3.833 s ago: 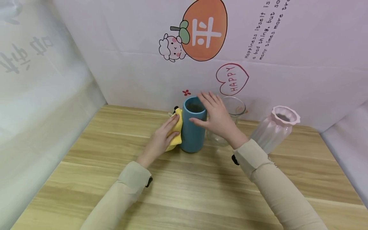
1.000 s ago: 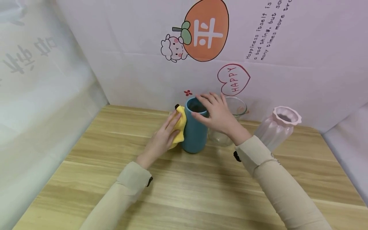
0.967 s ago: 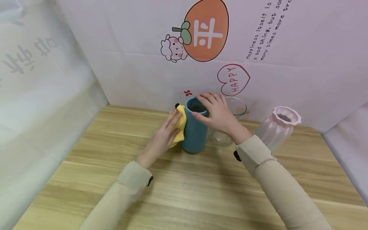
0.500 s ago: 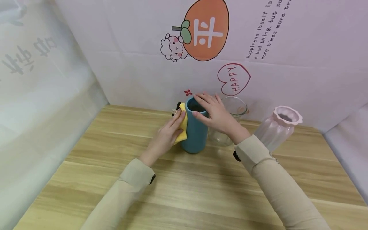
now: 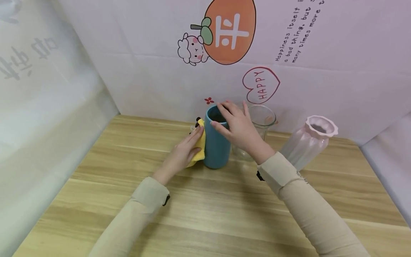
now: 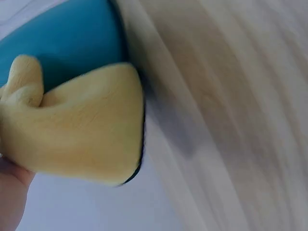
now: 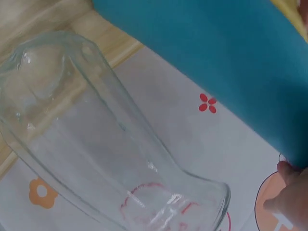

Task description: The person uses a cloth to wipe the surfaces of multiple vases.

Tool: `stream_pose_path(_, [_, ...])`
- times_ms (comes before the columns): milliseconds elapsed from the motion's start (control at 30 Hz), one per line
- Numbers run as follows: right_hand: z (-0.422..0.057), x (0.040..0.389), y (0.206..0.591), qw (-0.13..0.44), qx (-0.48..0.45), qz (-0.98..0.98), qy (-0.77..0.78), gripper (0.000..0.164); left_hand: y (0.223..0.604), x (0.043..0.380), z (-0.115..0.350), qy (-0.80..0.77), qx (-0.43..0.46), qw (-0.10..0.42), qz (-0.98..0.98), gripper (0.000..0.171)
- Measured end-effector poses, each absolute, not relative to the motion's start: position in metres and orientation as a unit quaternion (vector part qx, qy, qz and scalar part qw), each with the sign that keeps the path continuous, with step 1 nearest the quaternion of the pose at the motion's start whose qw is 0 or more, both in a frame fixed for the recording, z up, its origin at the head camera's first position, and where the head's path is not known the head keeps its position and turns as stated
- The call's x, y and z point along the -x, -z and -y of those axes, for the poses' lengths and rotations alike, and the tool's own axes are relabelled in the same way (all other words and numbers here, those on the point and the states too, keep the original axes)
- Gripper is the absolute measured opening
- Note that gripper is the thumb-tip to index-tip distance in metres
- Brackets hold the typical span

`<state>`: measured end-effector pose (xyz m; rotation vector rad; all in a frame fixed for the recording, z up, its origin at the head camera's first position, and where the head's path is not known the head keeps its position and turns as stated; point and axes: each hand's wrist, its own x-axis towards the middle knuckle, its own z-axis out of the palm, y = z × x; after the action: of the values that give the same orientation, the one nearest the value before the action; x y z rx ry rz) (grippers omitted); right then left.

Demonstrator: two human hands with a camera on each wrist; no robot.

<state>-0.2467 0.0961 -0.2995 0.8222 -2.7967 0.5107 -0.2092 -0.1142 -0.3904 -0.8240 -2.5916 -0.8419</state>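
A blue cylindrical vase (image 5: 217,148) stands upright on the wooden table. My left hand (image 5: 179,153) holds a yellow cloth (image 5: 201,144) against the vase's left side, fingers over the cloth and thumb lower down. Close up in the left wrist view, the cloth (image 6: 82,130) shows a dark edge and lies on the blue wall. At the top, my right hand (image 5: 240,128) grips the vase's rim, thumb on the near side and fingers toward the back. The right wrist view shows the blue vase (image 7: 207,57) beside a clear glass vase (image 7: 96,130), with fingertips at its rim.
Just right of the blue vase, the clear glass vase (image 5: 264,119) is partly behind my right hand. Farther right stands a pink fluted vase (image 5: 303,146), partly covered by my forearm. A printed white sheet (image 5: 154,82) hangs behind the wooden table (image 5: 205,214).
Half a second ago my left hand and the cloth sat slightly higher and farther right along the vase; now they are lower left. My right hand stays at the rim. The head view tilted slightly.
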Motion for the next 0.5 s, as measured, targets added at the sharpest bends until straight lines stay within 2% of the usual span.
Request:
stream_pose_path(133, [-0.095, 0.246, 0.301, 0.103, -0.266, 0.942, -0.178, 0.067, 0.396, 0.211, 0.12, 0.306, 0.29, 0.113, 0.9, 0.062])
stream_pose_path(233, [-0.097, 0.248, 0.298, 0.097, -0.272, 0.941, -0.178, 0.067, 0.398, 0.212, 0.122, 0.314, 0.287, 0.122, 0.897, 0.061])
stream_pose_path(500, [-0.111, 0.264, 0.286, 0.02, -0.33, 0.93, -0.162, 0.069, 0.384, 0.212, 0.118, 0.313, 0.3, 0.242, 0.868, 0.054])
